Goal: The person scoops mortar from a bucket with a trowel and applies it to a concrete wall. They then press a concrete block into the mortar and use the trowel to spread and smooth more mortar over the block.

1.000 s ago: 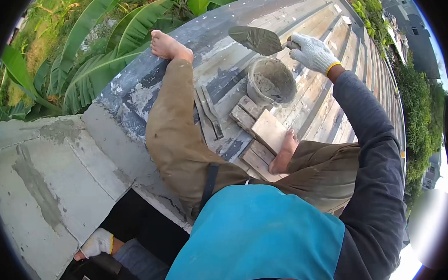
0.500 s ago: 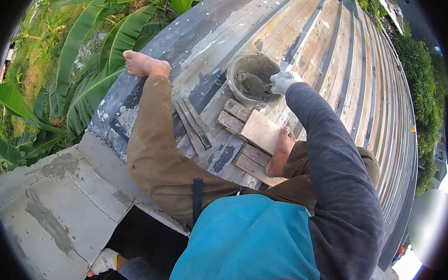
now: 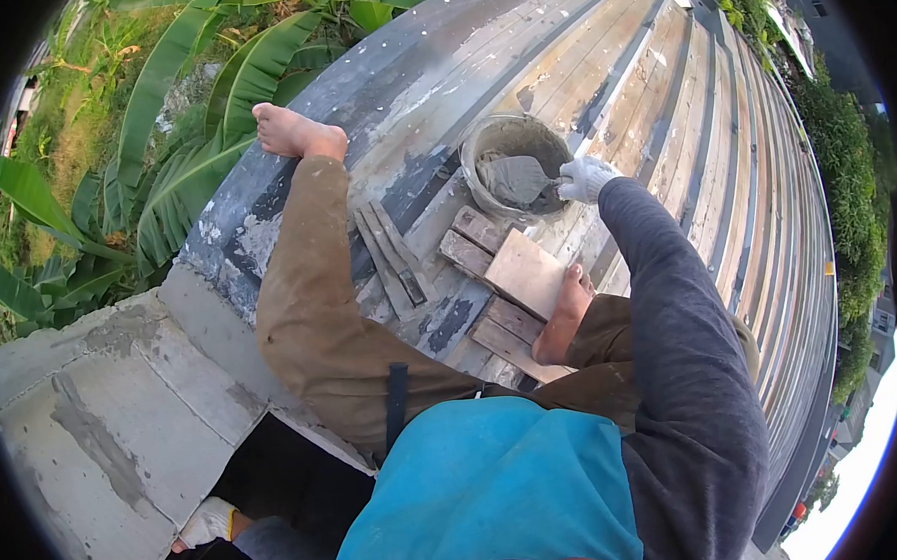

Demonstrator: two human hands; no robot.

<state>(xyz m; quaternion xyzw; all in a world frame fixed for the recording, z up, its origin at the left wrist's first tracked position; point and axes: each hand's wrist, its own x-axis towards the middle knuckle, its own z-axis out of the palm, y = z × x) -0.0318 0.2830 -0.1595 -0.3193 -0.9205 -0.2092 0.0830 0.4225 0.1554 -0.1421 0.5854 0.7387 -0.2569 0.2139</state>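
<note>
My right hand, in a white glove, is closed round the handle of a trowel at the bucket's right rim. The trowel's grey blade lies inside the bucket, over wet grey mortar. At the lower left, my left hand, also gloved, is beside the edge of the grey block wall; its fingers are mostly hidden, and I cannot make out what it holds, if anything. Just below the bucket, a square tan tile rests across short wooden pieces.
My bare feet are on the ridged, paint-spattered roof. Narrow strips lie between my legs. A dark opening is beside the block wall. Banana leaves stand beyond the left edge, and dense greenery is at the right.
The trowel blade now shows broad and flat in the bucket, where it was mostly sunk in mortar before. My right hand has shifted slightly right and down in the view.
</note>
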